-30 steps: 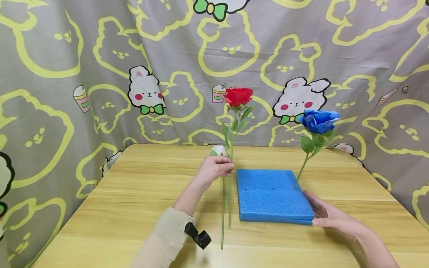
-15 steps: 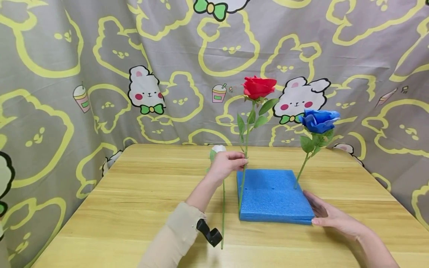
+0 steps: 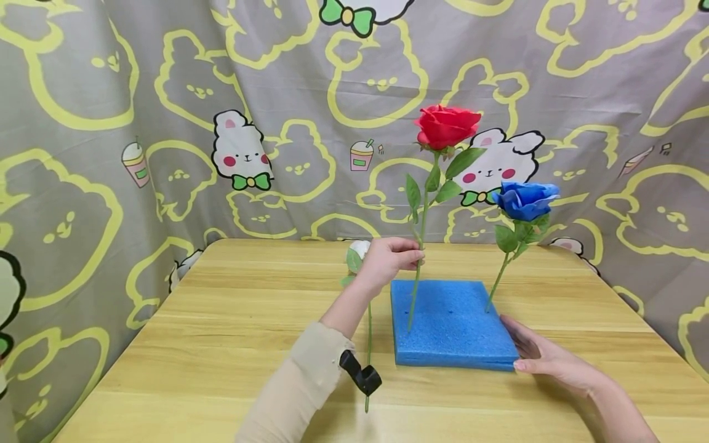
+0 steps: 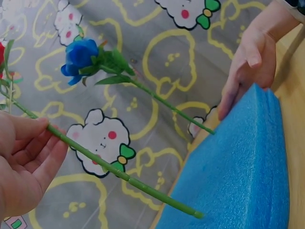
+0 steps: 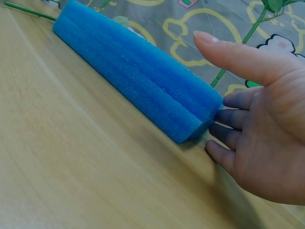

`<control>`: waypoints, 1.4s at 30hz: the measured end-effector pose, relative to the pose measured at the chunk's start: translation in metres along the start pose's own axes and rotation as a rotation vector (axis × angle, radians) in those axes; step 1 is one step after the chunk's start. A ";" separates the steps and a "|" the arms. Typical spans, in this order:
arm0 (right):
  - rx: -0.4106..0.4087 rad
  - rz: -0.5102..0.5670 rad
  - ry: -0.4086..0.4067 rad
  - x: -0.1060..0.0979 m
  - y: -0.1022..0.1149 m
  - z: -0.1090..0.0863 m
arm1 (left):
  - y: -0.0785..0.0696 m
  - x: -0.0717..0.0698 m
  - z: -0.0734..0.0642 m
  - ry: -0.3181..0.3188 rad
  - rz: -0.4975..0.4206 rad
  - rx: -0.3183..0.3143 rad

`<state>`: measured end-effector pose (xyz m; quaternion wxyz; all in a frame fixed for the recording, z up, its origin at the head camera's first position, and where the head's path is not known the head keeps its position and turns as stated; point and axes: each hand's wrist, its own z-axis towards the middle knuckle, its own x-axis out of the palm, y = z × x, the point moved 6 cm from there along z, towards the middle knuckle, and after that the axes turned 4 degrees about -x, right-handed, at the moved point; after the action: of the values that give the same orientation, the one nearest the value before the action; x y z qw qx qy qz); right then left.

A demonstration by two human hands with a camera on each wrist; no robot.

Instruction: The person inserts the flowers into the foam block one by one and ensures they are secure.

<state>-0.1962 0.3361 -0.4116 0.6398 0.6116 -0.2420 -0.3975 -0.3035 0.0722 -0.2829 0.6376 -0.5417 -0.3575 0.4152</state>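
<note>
My left hand [image 3: 389, 261] is pinching the red rose [image 3: 447, 127] — it's slanting steeply down over the left of the foam block [image 3: 456, 338] — while my right hand [image 3: 540, 354], fingers loose, is touching the right edge.

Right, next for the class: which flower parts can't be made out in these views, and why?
Head view: the white flower, partly behind the left hand.
Left wrist view: the red flower, its bloom mostly cut off by the left edge.
Right wrist view: the blue flower, its bloom cut off by the top edge.
Head view: the blue flower's stem tip, hidden by the blue foam block.
</note>
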 end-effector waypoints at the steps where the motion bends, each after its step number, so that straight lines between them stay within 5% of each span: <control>1: 0.001 0.000 -0.001 0.000 0.000 0.000 | 0.000 0.001 0.001 -0.006 0.004 0.005; 17: -0.003 0.004 0.004 0.001 0.001 0.000 | -0.001 0.032 0.016 -0.029 0.007 0.096; 42: -0.040 0.046 0.033 0.001 -0.002 0.001 | 0.011 0.056 0.030 -0.114 -0.014 0.087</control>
<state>-0.1969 0.3352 -0.4132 0.6648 0.5994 -0.2376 -0.3772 -0.3095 0.1360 -0.2891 0.6418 -0.4865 -0.3788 0.4559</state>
